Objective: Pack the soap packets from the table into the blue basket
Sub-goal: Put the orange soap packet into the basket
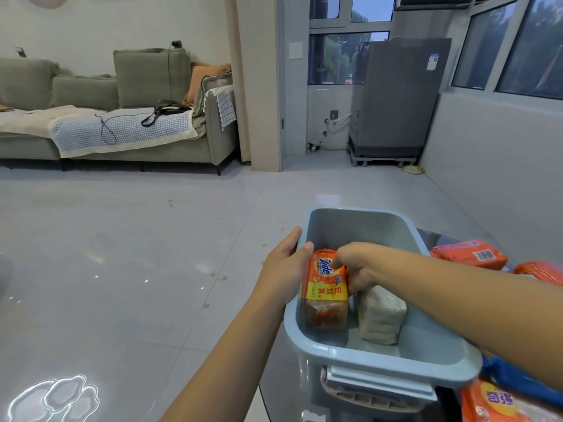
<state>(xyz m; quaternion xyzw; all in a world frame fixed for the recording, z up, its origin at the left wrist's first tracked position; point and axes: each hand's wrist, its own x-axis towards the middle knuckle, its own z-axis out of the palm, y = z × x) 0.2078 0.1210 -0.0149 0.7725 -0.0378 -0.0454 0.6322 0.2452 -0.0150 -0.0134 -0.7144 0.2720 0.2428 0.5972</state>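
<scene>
Packing soap into the basket.
Our left hand [283, 271] grips the blue basket [396, 365] rim; our right hand [355, 266] holds an orange soap packet [327, 290] inside it.

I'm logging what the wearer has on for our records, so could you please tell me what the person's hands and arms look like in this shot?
Both forearms are bare as far as the frame shows, with no sleeves in view. The left hand and right hand wear no gloves, and no rings, watch or wristband are visible. There are no cables or markings on them.
</scene>
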